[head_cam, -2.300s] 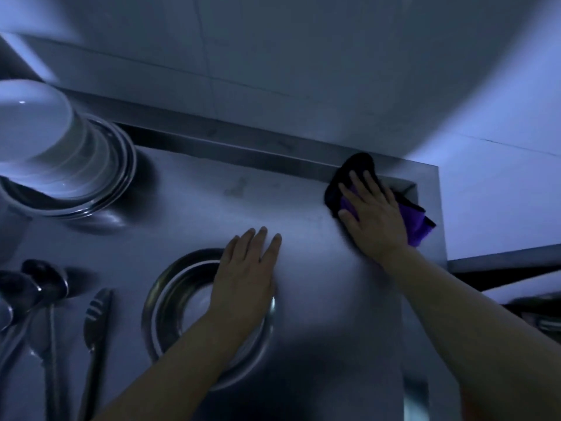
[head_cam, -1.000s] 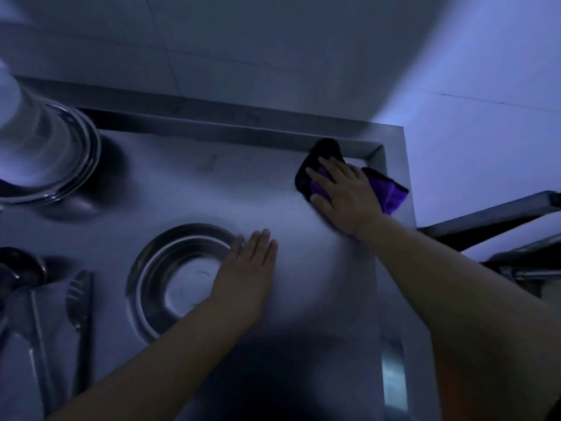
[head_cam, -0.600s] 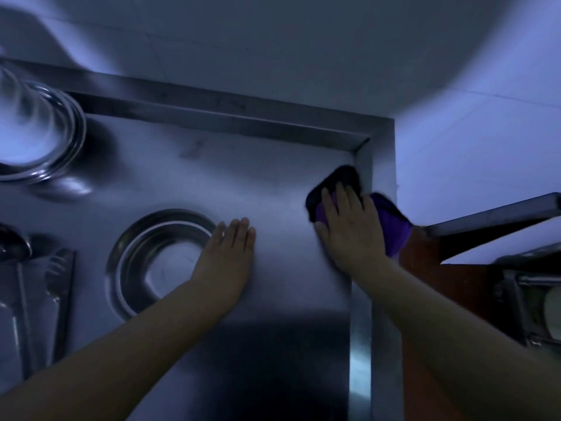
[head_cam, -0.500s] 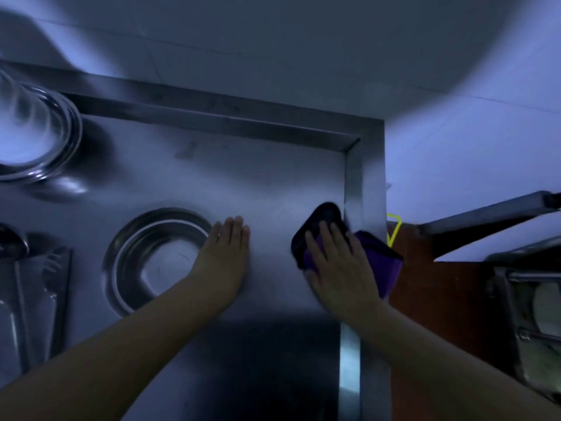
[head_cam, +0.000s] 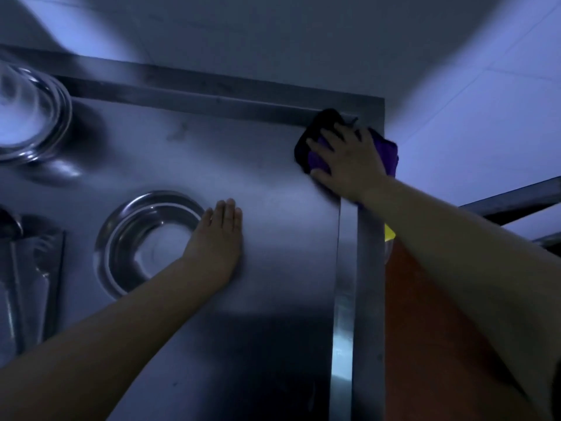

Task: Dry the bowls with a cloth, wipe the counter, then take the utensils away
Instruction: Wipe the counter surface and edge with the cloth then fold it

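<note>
The steel tabletop (head_cam: 188,165) fills most of the view, with a raised rim along its back and right edges. Everything else is placed from the single steel bowl (head_cam: 148,241) standing upright near the middle. A stack of bowls (head_cam: 30,123) sits up and left of it, near the back rim, blurred. Utensils (head_cam: 33,278) lie just left of it, at the frame edge. The left hand (head_cam: 217,241) rests flat just right of it, fingers straight and together, touching its rim. Far right and back from the bowl, in the tabletop's corner, the right hand (head_cam: 349,162) presses spread fingers on a purple and black cloth (head_cam: 315,138).
</note>
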